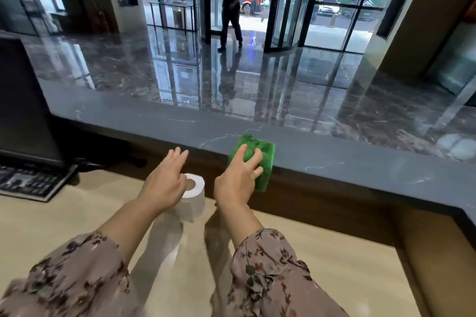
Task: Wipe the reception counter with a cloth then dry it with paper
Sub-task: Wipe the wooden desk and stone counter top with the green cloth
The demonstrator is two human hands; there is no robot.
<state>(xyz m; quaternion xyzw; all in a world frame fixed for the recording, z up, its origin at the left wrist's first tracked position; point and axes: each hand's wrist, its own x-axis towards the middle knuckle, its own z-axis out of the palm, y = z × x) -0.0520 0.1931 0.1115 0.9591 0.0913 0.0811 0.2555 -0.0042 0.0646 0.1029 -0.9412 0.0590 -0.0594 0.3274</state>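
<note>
A green cloth (262,157) lies folded over the near edge of the dark grey stone reception counter (347,159). My right hand (238,177) rests on it with fingers pressed into the fabric, gripping it. A white paper roll (194,194) stands upright on the lower beige desk (64,224), just left of the cloth. My left hand (164,183) hovers over the roll with fingers spread, holding nothing, and hides the roll's left side.
A black monitor (23,110) and a keyboard (31,180) stand at the left of the desk. The counter runs from the left to the right edge, then turns toward me. Beyond it lies a glossy lobby floor, with a person (231,8) standing by the glass doors.
</note>
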